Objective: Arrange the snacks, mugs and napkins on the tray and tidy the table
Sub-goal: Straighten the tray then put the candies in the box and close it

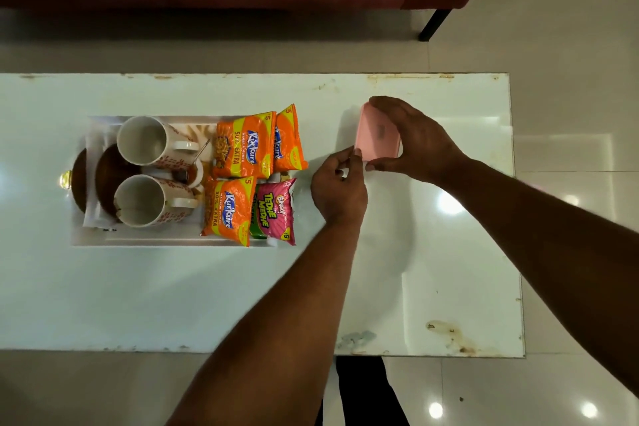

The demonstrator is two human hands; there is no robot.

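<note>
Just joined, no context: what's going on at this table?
A person is working at a white table. The right hand grips a flat pink item from above while the left hand pinches its near corner; I cannot tell what the item is. It is to the right of the tray, not on it. The tray already holds two mugs, three orange Kurkure packets and a pink Bingo packet.
</note>
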